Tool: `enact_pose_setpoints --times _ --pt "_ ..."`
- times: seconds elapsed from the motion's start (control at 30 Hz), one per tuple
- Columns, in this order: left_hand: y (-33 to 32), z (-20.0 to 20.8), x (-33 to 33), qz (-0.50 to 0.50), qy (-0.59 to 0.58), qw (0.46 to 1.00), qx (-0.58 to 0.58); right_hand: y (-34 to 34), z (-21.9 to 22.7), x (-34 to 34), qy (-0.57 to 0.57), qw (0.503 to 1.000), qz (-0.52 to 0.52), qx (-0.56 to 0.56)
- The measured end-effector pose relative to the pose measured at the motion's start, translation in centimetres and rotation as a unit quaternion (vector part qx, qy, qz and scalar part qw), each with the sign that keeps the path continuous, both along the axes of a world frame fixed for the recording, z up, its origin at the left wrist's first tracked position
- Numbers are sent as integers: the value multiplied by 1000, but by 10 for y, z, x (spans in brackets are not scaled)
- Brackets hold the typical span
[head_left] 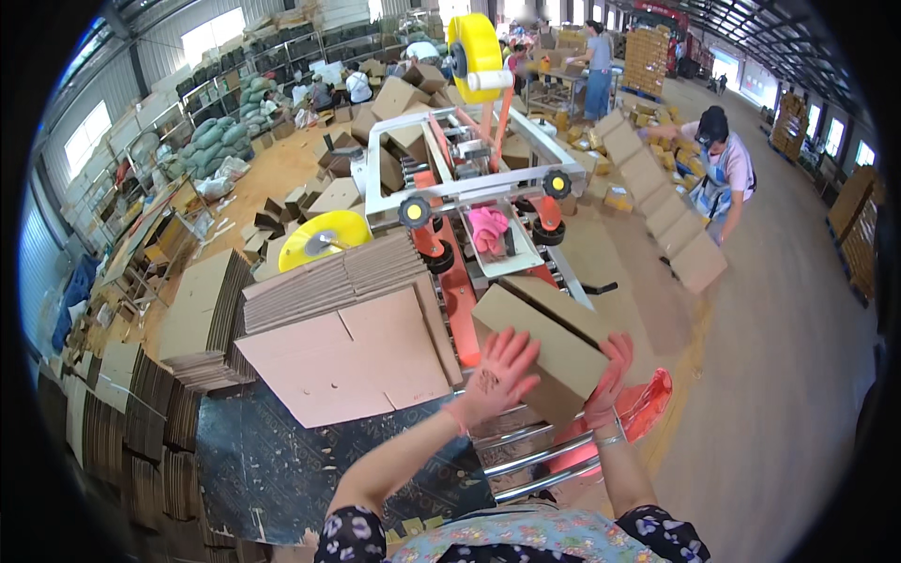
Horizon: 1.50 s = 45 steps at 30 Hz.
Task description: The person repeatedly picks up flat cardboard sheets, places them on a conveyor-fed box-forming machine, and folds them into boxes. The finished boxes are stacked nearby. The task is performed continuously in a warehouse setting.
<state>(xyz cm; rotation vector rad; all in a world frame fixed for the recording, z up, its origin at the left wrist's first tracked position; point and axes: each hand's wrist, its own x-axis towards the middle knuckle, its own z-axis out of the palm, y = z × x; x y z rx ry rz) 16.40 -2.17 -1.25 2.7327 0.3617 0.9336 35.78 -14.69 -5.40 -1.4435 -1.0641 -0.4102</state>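
Note:
A brown cardboard box [540,333] sits tilted at the mouth of the carton sealing machine [460,310], its top flaps folded in with a dark gap between them. My left hand [497,375], in a pinkish glove, lies against the box's near left side with fingers spread. At the box's right end, my right hand [608,377], gloved alike, curls its fingers over the corner. Just in front of the box are shiny metal rollers [526,464]. Beside my left hand stands a stack of flattened cartons [347,361] on a dark board [347,469].
A yellow tape roll [474,56] tops the machine, and another yellow disc [324,239] is to its left. Pink cloth [488,230] lies in a tray on it. Red plastic [646,408] hangs by the rollers. A co-worker [718,169] bends beside a row of cartons [662,206].

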Motion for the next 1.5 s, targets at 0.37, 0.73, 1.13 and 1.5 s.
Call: enact_pose_setpoints --times 0.37,0.73,1.13,1.5 --pt "-39 -19 11 -11 82 997 -4 -26 -30 -47 -21 996 -82 -10" --pt "18 -45 -156 167 126 967 -143 162 51 -172 -200 961 187 -20" --pt "43 90 -319 303 133 944 -20 182 80 -274 -424 825 371 -35" --pt "84 89 -342 413 228 871 -138 59 95 -208 -266 732 621 -81"
